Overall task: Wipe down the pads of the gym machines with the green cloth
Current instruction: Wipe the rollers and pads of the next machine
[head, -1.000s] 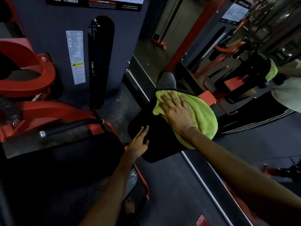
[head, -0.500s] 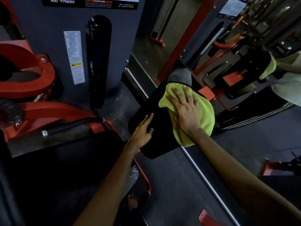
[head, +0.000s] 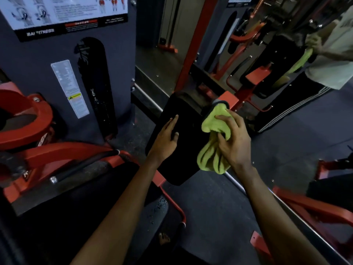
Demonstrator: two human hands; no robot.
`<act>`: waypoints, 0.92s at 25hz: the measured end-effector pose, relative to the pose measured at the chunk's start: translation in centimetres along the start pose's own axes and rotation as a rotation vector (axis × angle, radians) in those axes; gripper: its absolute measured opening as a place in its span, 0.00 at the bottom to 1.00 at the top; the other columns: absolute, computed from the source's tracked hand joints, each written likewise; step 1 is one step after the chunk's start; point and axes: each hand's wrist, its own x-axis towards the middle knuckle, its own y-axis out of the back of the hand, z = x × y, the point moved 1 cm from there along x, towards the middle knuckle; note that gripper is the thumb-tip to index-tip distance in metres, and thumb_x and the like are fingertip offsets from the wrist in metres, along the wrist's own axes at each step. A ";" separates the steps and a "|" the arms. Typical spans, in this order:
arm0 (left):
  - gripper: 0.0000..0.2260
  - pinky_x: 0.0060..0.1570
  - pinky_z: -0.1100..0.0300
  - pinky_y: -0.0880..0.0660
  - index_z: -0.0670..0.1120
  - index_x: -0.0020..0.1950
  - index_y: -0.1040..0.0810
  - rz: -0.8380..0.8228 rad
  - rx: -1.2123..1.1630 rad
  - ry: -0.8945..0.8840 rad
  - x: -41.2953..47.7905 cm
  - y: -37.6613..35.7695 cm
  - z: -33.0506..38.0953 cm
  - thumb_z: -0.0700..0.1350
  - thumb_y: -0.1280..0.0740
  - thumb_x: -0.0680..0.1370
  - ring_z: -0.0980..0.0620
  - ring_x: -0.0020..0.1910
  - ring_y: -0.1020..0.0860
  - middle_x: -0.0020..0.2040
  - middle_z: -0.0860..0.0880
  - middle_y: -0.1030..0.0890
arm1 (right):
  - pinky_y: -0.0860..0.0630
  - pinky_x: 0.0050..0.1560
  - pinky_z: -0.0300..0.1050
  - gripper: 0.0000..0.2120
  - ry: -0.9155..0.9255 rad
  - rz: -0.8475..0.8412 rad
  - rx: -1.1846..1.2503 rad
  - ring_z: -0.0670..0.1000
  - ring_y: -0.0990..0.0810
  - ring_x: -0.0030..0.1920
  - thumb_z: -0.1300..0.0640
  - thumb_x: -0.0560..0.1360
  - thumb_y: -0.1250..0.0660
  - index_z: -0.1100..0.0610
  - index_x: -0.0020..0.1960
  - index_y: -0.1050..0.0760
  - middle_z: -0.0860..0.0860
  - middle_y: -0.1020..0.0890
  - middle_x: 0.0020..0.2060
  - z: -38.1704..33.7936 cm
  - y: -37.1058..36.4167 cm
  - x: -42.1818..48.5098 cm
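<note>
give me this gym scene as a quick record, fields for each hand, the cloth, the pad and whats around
left hand: left hand flat on the black pad, fingers spread
right hand: right hand gripping the bunched green cloth
cloth: green cloth crumpled, at the pad's right edge, not spread flat
pad: black pad tilted, on a red frame
surroundings: warning sticker on the grey weight-stack housing at left; mirror at right reflecting the person

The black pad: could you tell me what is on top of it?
The left hand rests flat on the black pad. The right hand bunches the green cloth at its right edge.
</note>
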 end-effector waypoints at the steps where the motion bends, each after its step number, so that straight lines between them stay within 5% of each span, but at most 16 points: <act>1: 0.30 0.76 0.50 0.37 0.59 0.80 0.40 -0.004 0.006 -0.034 0.2 0.2 0.1 0.38 0.40 0.80 0.51 0.78 0.38 0.80 0.49 0.37 | 0.23 0.60 0.52 0.23 -0.019 0.006 0.005 0.47 0.27 0.65 0.58 0.73 0.33 0.49 0.68 0.25 0.48 0.29 0.70 -1.0 0.7 0.8; 6: 0.28 0.76 0.58 0.42 0.40 0.78 0.36 0.042 0.130 -0.074 2.4 2.1 3.3 0.38 0.41 0.76 0.44 0.76 0.36 0.77 0.39 0.34 | 0.23 0.53 0.46 0.22 0.062 0.101 -0.041 0.54 0.28 0.66 0.64 0.71 0.32 0.53 0.64 0.25 0.54 0.32 0.69 -2.1 0.4 6.3; 10: 0.28 0.75 0.52 0.39 0.45 0.79 0.37 0.038 0.294 -0.096 3.5 2.0 4.9 0.37 0.34 0.80 0.44 0.78 0.40 0.80 0.42 0.39 | 0.25 0.66 0.60 0.23 -0.036 0.074 -0.024 0.60 0.29 0.70 0.57 0.74 0.31 0.55 0.68 0.27 0.58 0.32 0.71 2.9 -2.0 1.9; 13: 0.35 0.71 0.49 0.34 0.52 0.81 0.43 0.014 0.481 -0.205 3.6 1.7 5.2 0.45 0.29 0.79 0.41 0.78 0.40 0.82 0.44 0.46 | 0.36 0.76 0.56 0.45 -0.101 -0.042 0.028 0.61 0.43 0.80 0.46 0.73 0.24 0.53 0.81 0.45 0.61 0.45 0.80 5.2 -3.0 -2.8; 15: 0.39 0.70 0.44 0.34 0.55 0.82 0.45 -0.019 0.720 -0.324 3.6 0.8 5.9 0.46 0.27 0.77 0.37 0.77 0.40 0.82 0.46 0.48 | 0.37 0.77 0.62 0.51 -0.119 -0.086 0.094 0.61 0.48 0.82 0.48 0.73 0.22 0.54 0.83 0.52 0.61 0.50 0.81 6.8 -3.7 -4.9; 19: 0.40 0.74 0.39 0.46 0.57 0.82 0.45 -0.011 0.917 -0.311 4.1 0.5 7.0 0.48 0.28 0.75 0.40 0.80 0.46 0.82 0.48 0.46 | 0.27 0.67 0.63 0.42 -0.194 0.065 0.196 0.63 0.33 0.72 0.54 0.72 0.21 0.59 0.77 0.40 0.61 0.37 0.73 8.7 -4.7 -6.5; 23: 0.39 0.75 0.39 0.46 0.54 0.81 0.43 -0.064 0.939 -0.304 4.4 0.9 7.7 0.47 0.27 0.74 0.40 0.80 0.46 0.81 0.44 0.43 | 0.24 0.60 0.64 0.33 -0.190 0.227 0.102 0.64 0.32 0.62 0.57 0.69 0.20 0.55 0.67 0.34 0.65 0.32 0.61 6.4 -4.6 -6.4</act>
